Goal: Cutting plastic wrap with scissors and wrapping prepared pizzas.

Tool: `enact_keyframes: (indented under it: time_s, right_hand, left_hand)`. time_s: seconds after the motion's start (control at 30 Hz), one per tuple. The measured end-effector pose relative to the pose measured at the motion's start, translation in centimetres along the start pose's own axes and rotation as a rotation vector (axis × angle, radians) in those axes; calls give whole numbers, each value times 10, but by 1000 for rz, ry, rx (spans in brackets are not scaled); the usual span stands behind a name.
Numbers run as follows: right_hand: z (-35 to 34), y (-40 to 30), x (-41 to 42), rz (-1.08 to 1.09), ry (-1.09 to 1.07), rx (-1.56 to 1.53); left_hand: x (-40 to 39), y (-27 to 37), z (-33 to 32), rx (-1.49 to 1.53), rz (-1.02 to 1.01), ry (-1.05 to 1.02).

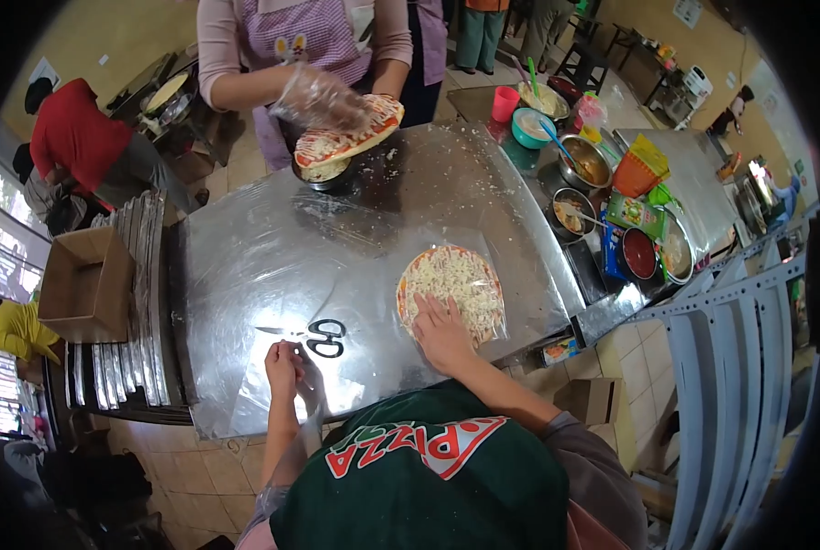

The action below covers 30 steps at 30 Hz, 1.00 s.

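Note:
My right hand (444,337) lies with fingers spread on top of a round pizza (451,282) covered in grated cheese. Clear plastic film (487,261) shows around and over the pizza. Near the table's front edge, my left hand (283,370) has its fingertips pinched together. Thin clear plastic (308,433) seems to hang from it along my forearm, though glare blurs it. Just beyond that hand, scissors (324,338) with black handles lie on the metal table (245,254), blades pointing left.
Across the table, a person's plastic-gloved hand (324,100) touches a sauced pizza base (375,130) tilted over a metal bowl (322,182). Bowls, including a turquoise one (530,134), crowd the right side. A cardboard box (87,285) and stacked trays (145,302) stand left; a metal rack (719,385) is right.

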State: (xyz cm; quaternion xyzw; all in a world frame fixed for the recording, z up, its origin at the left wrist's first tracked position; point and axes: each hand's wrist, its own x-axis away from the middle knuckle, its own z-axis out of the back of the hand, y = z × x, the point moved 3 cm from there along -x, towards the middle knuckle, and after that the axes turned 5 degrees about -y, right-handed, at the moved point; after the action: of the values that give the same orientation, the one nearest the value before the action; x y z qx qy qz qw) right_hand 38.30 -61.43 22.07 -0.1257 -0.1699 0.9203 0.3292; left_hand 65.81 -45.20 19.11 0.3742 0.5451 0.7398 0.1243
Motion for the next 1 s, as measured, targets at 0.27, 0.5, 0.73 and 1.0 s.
enact_keyframes:
  time_s: [0.27,0.5,0.73,1.0]
  right_hand:
    - [-10,-24,25,199,-208,293]
    - [21,-13,-30,104,-230,116]
    - [-2,29,-65,-21,-133,64]
    - [158,-5,3,-76,-35,-581]
  left_hand:
    - [-3,-10,11,162,50,-164]
    - [15,45,-8,176,81,-313]
    - [46,136,-87,179,-10,-723]
    - [72,151,-247,-271,-368,-937]
